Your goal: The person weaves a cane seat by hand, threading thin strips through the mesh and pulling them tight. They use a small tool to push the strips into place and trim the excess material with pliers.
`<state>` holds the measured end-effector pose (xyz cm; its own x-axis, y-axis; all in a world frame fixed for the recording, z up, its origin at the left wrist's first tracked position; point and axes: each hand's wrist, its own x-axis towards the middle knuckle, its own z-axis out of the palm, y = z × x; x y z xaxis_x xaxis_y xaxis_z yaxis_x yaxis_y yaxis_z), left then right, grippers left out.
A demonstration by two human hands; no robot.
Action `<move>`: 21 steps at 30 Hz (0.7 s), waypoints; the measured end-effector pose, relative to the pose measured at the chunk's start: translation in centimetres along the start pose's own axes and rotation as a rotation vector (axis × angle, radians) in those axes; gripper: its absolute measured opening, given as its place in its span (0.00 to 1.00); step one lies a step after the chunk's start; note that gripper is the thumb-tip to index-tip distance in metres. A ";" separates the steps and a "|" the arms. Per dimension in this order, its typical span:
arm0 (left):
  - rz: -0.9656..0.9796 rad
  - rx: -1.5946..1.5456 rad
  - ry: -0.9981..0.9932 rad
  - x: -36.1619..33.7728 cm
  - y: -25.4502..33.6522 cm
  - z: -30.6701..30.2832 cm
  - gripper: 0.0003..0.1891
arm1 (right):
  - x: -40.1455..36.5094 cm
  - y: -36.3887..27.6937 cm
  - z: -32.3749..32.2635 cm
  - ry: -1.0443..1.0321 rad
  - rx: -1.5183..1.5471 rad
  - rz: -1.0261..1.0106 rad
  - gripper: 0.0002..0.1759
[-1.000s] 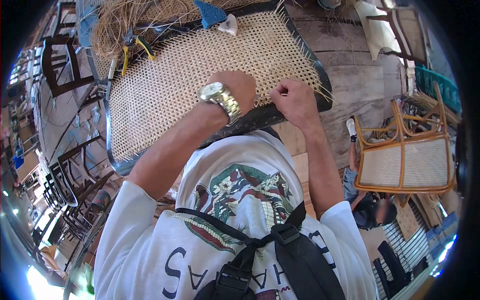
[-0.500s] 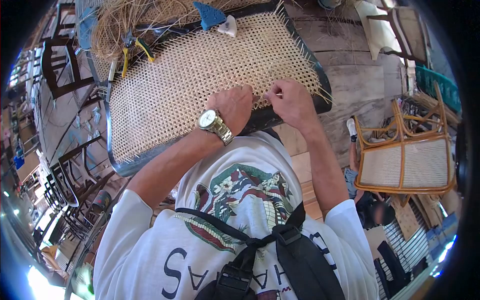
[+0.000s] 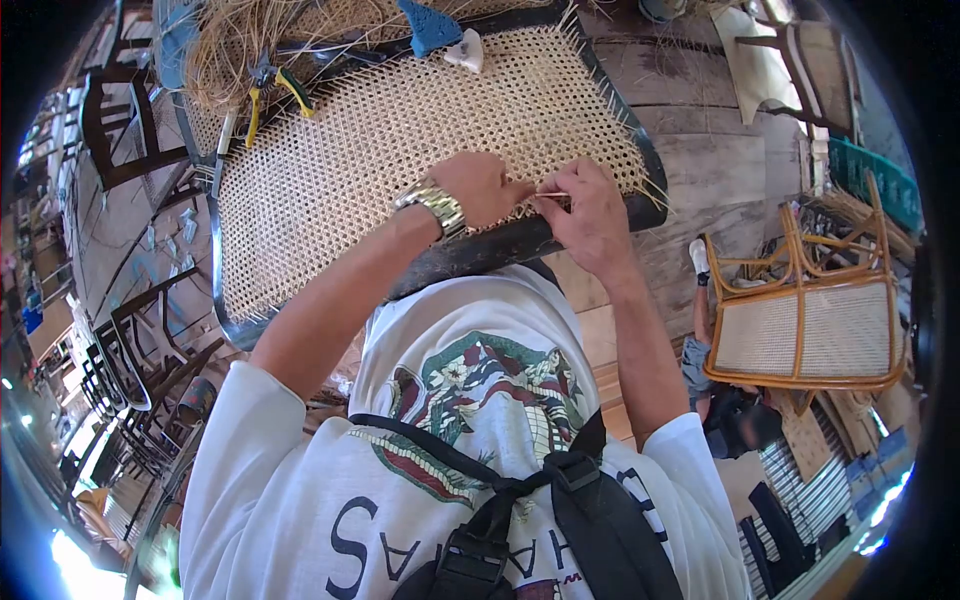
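Note:
A woven cane panel (image 3: pixel 400 130) in a dark frame lies in front of my body, with loose strand ends along its edges. My left hand (image 3: pixel 476 190), wearing a metal watch (image 3: pixel 432 208), is closed over the panel's near edge. Close beside it, my right hand (image 3: pixel 586 212) pinches a thin pale cane strand (image 3: pixel 551 195) between thumb and fingers. The strand runs across to my left fingertips, which are pressed together at its other end. Exactly where it enters the weave is hidden by my fingers.
Yellow-handled pliers (image 3: pixel 297 92), a blue piece (image 3: pixel 430 28) and a white piece (image 3: pixel 465 51) rest on the panel's far side near loose cane strands (image 3: pixel 225 60). Right, a rattan chair (image 3: pixel 800 330) stands by another person (image 3: pixel 735 415). Dark chair frames (image 3: pixel 130 130) stand left.
My left hand has turned and its fingertips have moved right, closer to my right hand. The strand between them now shows more plainly. The view has shifted slightly.

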<state>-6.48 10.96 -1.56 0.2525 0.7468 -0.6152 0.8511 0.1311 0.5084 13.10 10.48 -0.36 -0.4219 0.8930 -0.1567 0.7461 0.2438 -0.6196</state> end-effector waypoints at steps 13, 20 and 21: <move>-0.077 0.403 0.368 -3.7 -13.3 -12.5 0.28 | -1.4 -0.9 -1.9 -0.099 0.411 0.012 0.07; -0.019 -0.034 0.327 -4.8 -11.3 -11.7 0.26 | 2.7 0.9 2.5 0.090 -0.093 -0.419 0.14; -0.029 -0.042 0.291 -4.4 -10.6 -10.8 0.27 | 3.0 0.5 2.7 0.040 0.027 -0.391 0.13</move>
<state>-21.63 13.35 2.29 0.0804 0.8970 -0.4347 0.8347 0.1778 0.5212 10.80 12.26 -3.17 -0.6509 0.7487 0.1255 0.5189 0.5594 -0.6463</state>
